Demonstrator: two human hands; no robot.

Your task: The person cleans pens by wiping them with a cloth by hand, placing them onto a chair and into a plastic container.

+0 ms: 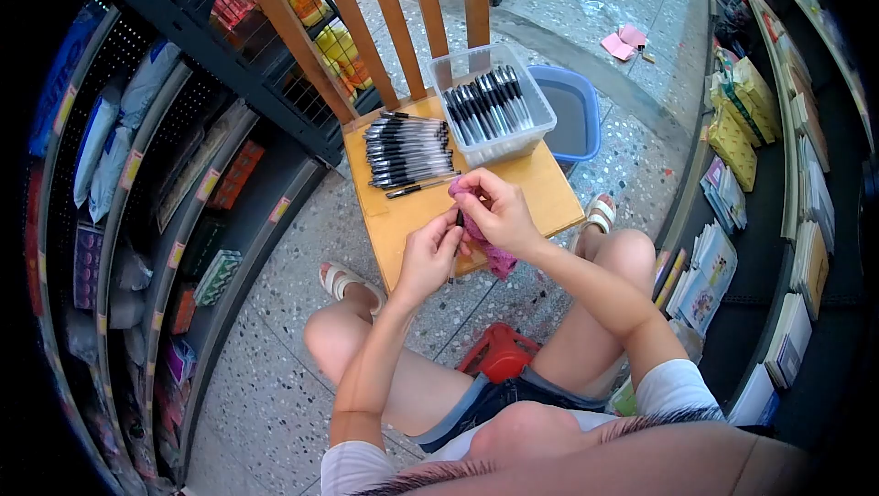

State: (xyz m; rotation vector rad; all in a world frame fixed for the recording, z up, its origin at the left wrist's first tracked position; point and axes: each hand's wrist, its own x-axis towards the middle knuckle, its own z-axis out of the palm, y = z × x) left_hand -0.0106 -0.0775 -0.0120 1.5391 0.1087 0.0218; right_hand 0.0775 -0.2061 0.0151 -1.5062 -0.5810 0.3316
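My left hand (pixel 428 256) is closed on a pen (pixel 460 218) with a dark end, just over the front of the wooden chair seat (pixel 380 226). Beside it my right hand (pixel 502 214) pinches a pink cloth (pixel 499 261) against the pen's upper end, and the cloth hangs down below the fingers. Part of the pen is hidden by my fingers. Several black-capped clear pens (pixel 407 150) lie in a stacked row on the seat, to the left of a clear plastic box (pixel 508 145). More pens (pixel 485 107) stand tilted inside that box.
Past the box, a blue basin (pixel 595 125) stands on the speckled floor. Shelves with packets (pixel 110 157) curve along the left, and shelves with notebooks (pixel 705 276) along the right. A red stool (pixel 502 354) is under me. Pink paper (pixel 623 42) lies farther off.
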